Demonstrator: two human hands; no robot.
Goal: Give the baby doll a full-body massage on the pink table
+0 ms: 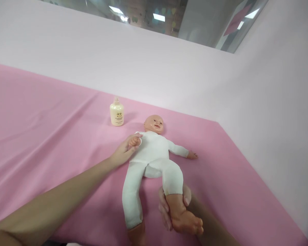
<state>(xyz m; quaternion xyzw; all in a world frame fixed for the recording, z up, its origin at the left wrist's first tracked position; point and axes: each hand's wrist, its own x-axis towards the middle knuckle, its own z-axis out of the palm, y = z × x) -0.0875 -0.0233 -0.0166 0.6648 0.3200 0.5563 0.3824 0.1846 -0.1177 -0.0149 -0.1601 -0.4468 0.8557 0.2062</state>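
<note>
A baby doll (pixel 154 147) with a white cloth body lies face up, its head toward the wall. My left hand (pixel 123 150) is closed around the doll's forearm on the left side of the picture, and the doll's small hand (pixel 135 141) shows above my fingers. From beneath, my right hand (pixel 164 206) wraps round the lower leg on the right side, with fingers on one side and thumb on the other. That leg is bent and raised, its bare foot (pixel 187 222) pointing to the lower right. The other leg (pixel 132 198) stretches toward me.
A cream-coloured pump bottle (pixel 117 114) stands left of the doll's head. Pink cloth (pixel 53 136) covers the table, with creases at the left. White walls (pixel 92 61) border the back and right; a window (pixel 156 17) is set above.
</note>
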